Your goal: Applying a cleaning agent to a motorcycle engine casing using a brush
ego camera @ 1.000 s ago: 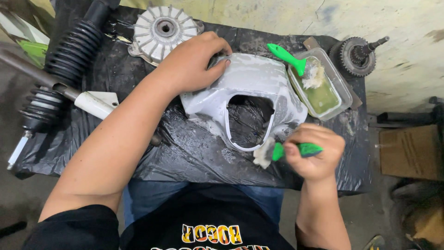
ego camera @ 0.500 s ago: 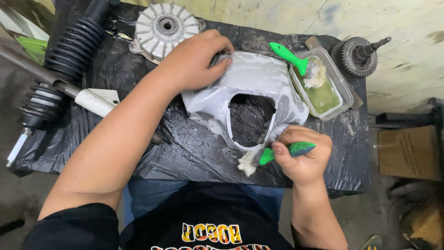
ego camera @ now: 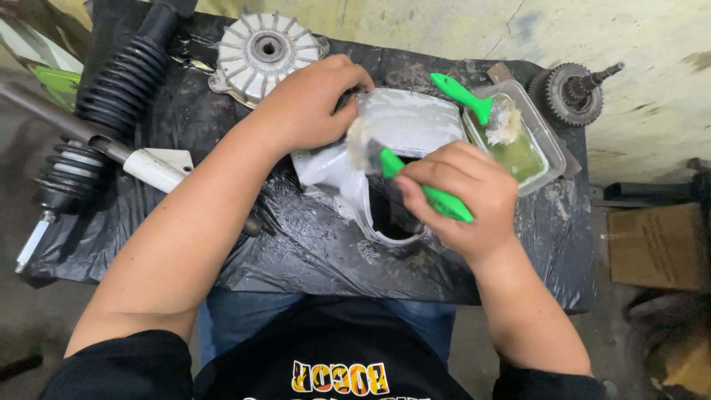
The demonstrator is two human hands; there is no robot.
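Gripping a green-handled brush in the right hand, pressing its bristles onto a grey plastic panel; steadying the panel with the left hand.

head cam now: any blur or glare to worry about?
Head view: motion blur smears the brush bristles near the left hand; right hand fairly sharp. Glare patches on the wet black plastic sheet and the grey panel. Lighting otherwise even.

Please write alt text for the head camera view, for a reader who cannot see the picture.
Seen from above, the right hand holds a green-handled brush against a grey plastic cover, which the left hand steadies on a black-covered table. A second green brush rests in a clear tray of liquid.
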